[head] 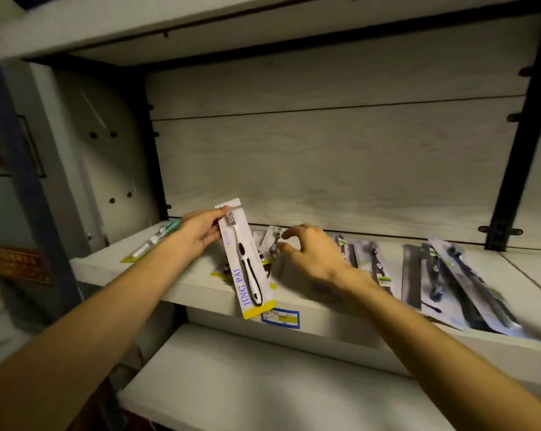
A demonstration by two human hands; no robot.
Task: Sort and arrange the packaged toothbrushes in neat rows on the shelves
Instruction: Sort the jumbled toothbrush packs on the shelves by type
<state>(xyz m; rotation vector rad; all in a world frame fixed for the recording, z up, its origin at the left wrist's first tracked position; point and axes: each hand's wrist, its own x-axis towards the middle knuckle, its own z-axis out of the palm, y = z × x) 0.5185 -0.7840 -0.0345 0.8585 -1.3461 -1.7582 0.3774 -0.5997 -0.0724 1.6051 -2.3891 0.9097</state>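
My left hand (200, 233) pinches the top of a white-and-black toothbrush pack (247, 259), tilted over the shelf (200, 287) edge. My right hand (309, 250) hovers, fingers loosely curled, holding nothing, over scattered packs (270, 241). Dark packs (449, 281) overlap crookedly to the right; a green one (152, 242) lies alone left. I'd judge most sorting remains.

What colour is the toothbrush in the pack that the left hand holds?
White with black grip, seen in the head view: toothbrush, left hand.

"JING PAI" on toothbrush package (246, 259)
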